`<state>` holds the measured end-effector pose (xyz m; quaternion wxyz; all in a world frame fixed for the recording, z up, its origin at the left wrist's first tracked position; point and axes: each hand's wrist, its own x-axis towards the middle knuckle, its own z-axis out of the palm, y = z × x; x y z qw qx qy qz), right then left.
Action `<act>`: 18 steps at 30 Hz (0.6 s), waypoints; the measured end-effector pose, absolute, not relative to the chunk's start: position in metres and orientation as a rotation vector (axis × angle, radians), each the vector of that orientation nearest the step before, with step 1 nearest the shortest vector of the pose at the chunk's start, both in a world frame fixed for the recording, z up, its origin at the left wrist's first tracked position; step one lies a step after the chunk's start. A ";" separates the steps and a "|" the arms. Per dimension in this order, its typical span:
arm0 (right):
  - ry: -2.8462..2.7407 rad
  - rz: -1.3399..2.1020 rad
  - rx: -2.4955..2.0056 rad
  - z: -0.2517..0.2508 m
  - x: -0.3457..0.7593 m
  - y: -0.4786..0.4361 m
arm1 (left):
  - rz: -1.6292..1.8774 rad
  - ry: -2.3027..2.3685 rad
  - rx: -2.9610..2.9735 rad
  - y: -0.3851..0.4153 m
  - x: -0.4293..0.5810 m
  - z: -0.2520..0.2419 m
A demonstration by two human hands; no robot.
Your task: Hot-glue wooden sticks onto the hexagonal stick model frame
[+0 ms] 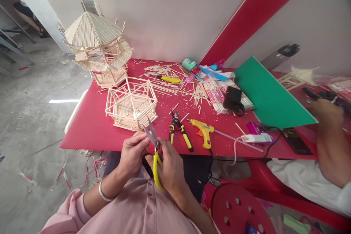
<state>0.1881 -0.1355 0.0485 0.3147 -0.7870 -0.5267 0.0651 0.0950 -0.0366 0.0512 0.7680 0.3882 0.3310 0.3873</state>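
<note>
My right hand (172, 166) grips scissors (155, 161) with yellow handles, their blades parted and pointing up and away from me. Close beside the blades, the fingers of my left hand (133, 151) are pinched together; whatever they hold is too small or hidden to make out. Just beyond both hands stands a six-sided wooden-stick frame (131, 106) with a slatted floor. Behind it to the left rises a tiered stick pavilion (95, 44) with a pointed roof.
On the red table (87, 128) lie pliers (181, 129), a yellow glue gun (203, 131), a yellow cutter knife (170, 79), loose sticks (164, 87), stick packs (216, 95), a black box (232, 98) and a phone (297, 142). A green board (274, 95) leans near a co-worker's arm (331, 142).
</note>
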 end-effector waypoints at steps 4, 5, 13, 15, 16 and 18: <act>-1.391 0.211 -2.071 0.047 0.186 -0.135 | 0.884 0.723 0.868 -0.037 0.094 0.049; -1.386 0.223 -2.068 0.047 0.185 -0.135 | 0.889 0.725 0.871 -0.036 0.093 0.048; -1.342 0.298 -2.004 0.044 0.182 -0.135 | 0.931 0.724 0.844 -0.041 0.093 0.050; -1.361 0.227 -2.010 0.045 0.181 -0.134 | 0.928 0.716 0.812 -0.043 0.095 0.051; -1.368 0.193 -2.019 0.045 0.181 -0.133 | 0.928 0.715 0.802 -0.043 0.096 0.051; -1.374 0.163 -2.037 0.046 0.179 -0.132 | 0.928 0.714 0.798 -0.044 0.097 0.050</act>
